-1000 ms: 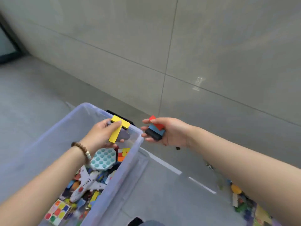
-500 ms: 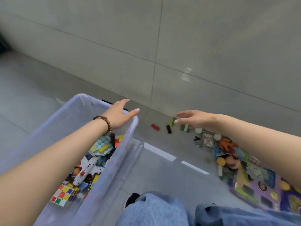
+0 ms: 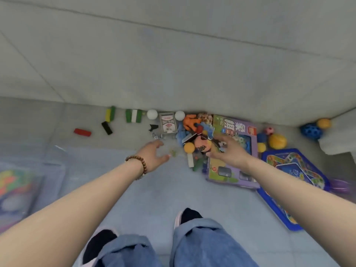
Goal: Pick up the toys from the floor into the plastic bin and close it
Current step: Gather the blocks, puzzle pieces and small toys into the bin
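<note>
My left hand (image 3: pixel 154 154) hangs open just above the floor, fingers loosely spread and holding nothing, with a bead bracelet (image 3: pixel 137 160) at the wrist. My right hand (image 3: pixel 228 151) is open too, and empty as far as I can see. It reaches over the heap with its fingertips close to the face ball (image 3: pixel 202 146); I cannot tell whether they touch it.

Around that ball lie a small orange ball (image 3: pixel 189 147), a card pack (image 3: pixel 168 123), two white balls (image 3: pixel 152 114) and an orange figure (image 3: pixel 189 121). The purple box (image 3: pixel 231 124) lies partly under my wrist. Further left, apart from the heap, lie a red block (image 3: pixel 82 132) and a black block (image 3: pixel 107 128). To the right are a blue game board (image 3: pixel 294 170), a yellow ball (image 3: pixel 277 141) and a blue holed ball (image 3: pixel 311 131).

The plastic bin (image 3: pixel 57 166) sits at the far left edge, blurred. It looks open, with coloured toys inside.

My reading is that the job is only partly done. Some toys are in the bin, but many lie on the floor, and closing the bin is some way off.
</note>
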